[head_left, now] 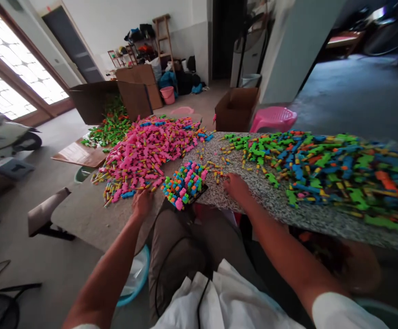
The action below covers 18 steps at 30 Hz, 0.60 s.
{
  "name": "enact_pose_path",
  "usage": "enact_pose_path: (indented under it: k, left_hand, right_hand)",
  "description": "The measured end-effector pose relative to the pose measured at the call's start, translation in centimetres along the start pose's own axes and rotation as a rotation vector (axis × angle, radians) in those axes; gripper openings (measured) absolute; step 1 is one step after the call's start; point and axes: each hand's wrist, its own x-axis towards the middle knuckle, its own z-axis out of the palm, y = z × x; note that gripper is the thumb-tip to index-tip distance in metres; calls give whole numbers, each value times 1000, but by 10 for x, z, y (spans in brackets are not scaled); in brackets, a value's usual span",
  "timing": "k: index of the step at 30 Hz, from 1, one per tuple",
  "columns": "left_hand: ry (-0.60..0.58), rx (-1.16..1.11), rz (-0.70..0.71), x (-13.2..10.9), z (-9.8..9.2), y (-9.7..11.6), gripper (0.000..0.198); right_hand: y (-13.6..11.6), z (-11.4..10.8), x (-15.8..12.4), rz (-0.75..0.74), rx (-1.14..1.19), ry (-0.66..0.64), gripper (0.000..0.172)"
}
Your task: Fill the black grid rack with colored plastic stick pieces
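My left hand [143, 204] is at the near edge of a heap of pink plastic pieces [147, 151] with yellow ends. Its fingers are bent together at the pieces, and what they hold is hidden. On the stone tabletop, my right hand [236, 187] has its fingers curled in beside small yellow-and-orange pieces [217, 172]. I cannot make out what is in its fingertips. Between both hands, at the table's near edge, a dark rack [199, 194] carries upright rows of pink, green, blue and orange pieces [184, 180].
To the right spreads a heap of green and blue pieces [325, 160]. Far left, green pieces spill from a cardboard box [133, 89]. Beyond the table stand another carton [235, 109] and a pink stool [274, 118]. A blue-rimmed basin [144, 269] sits below on the left.
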Motion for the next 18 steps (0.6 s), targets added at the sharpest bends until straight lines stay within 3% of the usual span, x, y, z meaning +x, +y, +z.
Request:
enact_pose_path:
  k: [4, 11, 15, 18]
  left_hand:
    - [7, 15, -59, -8, 4, 1, 39]
    - [17, 41, -132, -11, 10, -7, 43]
    - [40, 53, -165, -7, 16, -14, 47]
    - [39, 63, -168, -8, 17, -13, 50]
  right_hand:
    - [9, -2, 8, 47, -61, -23, 43]
    - [9, -7, 23, 88, -64, -22, 38]
    - [23, -18, 35, 141, -30, 73, 42]
    - [50, -45, 58, 257, -52, 207, 44]
